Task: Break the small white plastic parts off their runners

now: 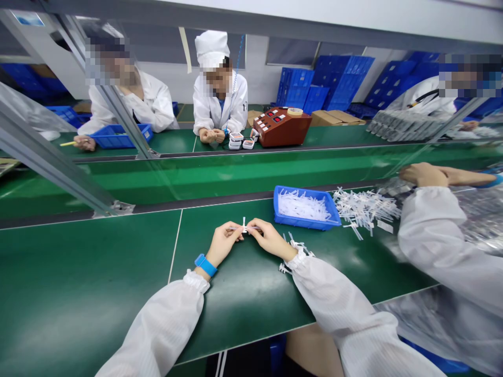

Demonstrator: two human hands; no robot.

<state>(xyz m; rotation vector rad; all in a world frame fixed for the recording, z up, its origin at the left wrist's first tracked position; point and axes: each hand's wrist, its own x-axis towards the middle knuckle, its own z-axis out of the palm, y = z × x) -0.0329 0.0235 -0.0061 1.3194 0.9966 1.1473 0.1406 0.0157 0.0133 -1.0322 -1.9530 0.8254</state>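
Head view: both hands meet over the green workbench [243, 303], right of its pale seam [175, 246] and closer to its far edge than to its near edge. The left hand [225, 242] and the right hand [271, 238] each press thumb to forefinger in a narrow pinch, gripping opposite sides of one small white piece [244, 225]. The piece lies between the two sets of fingertips, a slim end standing upright above them. Work on this piece is judged to be under way, since both pinches hold it. As for what is left, a quantity of translucent strips [302, 206] lies in the blue tray [310, 224], set near the workbench's far edge to the right of the hands; a loose pile [365, 207] of white pieces spreads beside the tray's right end. A small cluster [301, 245] of white pieces lies on the tray's near side, partly hidden by the right cuff [301, 257]. These are possibly completed, although their detail is too small to confirm it.
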